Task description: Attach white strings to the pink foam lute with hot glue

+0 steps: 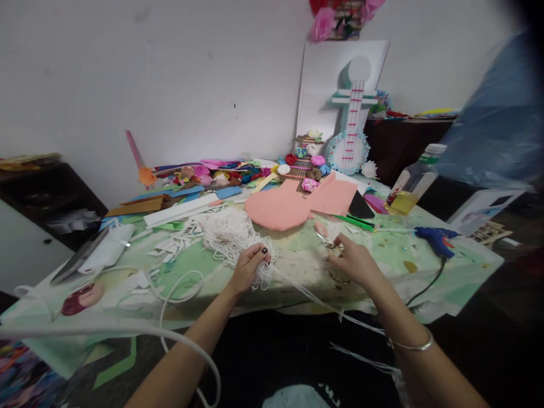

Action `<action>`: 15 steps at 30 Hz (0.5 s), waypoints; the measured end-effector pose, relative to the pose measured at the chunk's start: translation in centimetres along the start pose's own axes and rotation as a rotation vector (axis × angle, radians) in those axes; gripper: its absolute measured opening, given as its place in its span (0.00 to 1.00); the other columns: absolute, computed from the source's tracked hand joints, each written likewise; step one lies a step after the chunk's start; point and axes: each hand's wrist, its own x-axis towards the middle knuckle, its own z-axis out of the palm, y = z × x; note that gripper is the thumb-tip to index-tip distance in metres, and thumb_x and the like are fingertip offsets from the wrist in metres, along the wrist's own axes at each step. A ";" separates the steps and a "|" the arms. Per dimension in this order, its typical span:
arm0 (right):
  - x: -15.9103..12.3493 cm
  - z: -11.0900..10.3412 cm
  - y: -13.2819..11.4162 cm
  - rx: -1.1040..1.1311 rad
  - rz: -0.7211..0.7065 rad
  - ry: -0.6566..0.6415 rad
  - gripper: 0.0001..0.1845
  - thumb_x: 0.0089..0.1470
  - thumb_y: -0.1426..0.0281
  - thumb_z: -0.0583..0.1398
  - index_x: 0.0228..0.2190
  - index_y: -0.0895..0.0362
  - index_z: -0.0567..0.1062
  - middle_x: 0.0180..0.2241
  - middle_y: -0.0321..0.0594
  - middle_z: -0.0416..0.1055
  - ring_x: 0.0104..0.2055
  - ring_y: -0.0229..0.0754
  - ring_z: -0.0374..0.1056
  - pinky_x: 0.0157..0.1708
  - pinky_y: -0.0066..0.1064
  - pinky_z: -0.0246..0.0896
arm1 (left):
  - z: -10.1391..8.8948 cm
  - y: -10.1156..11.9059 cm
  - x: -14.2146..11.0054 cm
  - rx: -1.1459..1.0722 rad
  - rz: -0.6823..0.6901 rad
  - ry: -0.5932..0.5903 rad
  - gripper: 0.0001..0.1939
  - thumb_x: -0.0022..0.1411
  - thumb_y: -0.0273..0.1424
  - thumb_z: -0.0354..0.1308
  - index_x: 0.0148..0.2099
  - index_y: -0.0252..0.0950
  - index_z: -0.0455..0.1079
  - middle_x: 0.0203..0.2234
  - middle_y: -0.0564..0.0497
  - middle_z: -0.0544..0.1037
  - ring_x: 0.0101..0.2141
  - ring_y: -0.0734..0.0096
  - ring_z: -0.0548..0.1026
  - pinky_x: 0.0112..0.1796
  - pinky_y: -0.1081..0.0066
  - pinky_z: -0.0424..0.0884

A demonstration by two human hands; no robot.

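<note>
My left hand (249,269) is closed around strands of white yarn (229,229), whose tangled heap lies just behind it on the table. Several loose strands run from that hand to the right, over the table's front edge and past my right forearm. My right hand (357,260) grips a pair of scissors (324,240) by the handles, blades pointing away to the left. Whether the blades are apart I cannot tell. Beyond both hands lies a round salmon-coloured fabric-like piece (278,209) with a broad neck, and a small pink scrap sits by the scissor tips.
To the right lie a green cutter (357,222), a blue glue gun (437,239) with its cord, and a bottle of yellow liquid (416,181). Paper scraps (168,243) and a white cable (182,334) are at the left. A decorated paper instrument (351,127) stands behind.
</note>
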 end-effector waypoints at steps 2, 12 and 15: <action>1.1 -1.6 1.8 -0.197 0.002 0.076 0.09 0.42 0.73 0.60 0.31 0.58 0.73 0.22 0.43 0.69 0.32 0.50 0.67 0.31 0.33 0.50 | -0.5 0.6 0.3 -0.021 0.006 0.034 0.17 0.58 0.42 0.54 0.26 0.34 0.62 0.19 0.56 0.63 0.21 0.78 0.60 0.24 0.75 0.56; -1.5 -2.5 1.5 -0.378 -0.335 0.042 0.16 0.54 0.78 0.55 0.43 0.63 0.76 0.46 0.55 0.73 0.52 0.52 0.66 0.53 0.40 0.55 | -3.0 6.7 2.2 0.022 -0.014 0.039 0.13 0.53 0.38 0.61 0.25 0.33 0.70 0.21 0.52 0.72 0.22 0.75 0.67 0.24 0.75 0.61; -4.7 0.5 -0.1 -0.237 -0.515 -0.129 0.24 0.56 0.66 0.59 0.54 0.56 0.68 0.53 0.45 0.70 0.53 0.44 0.66 0.54 0.33 0.59 | -3.2 8.2 2.7 0.081 0.009 -0.063 0.13 0.54 0.38 0.61 0.27 0.32 0.73 0.23 0.49 0.74 0.25 0.72 0.70 0.27 0.74 0.64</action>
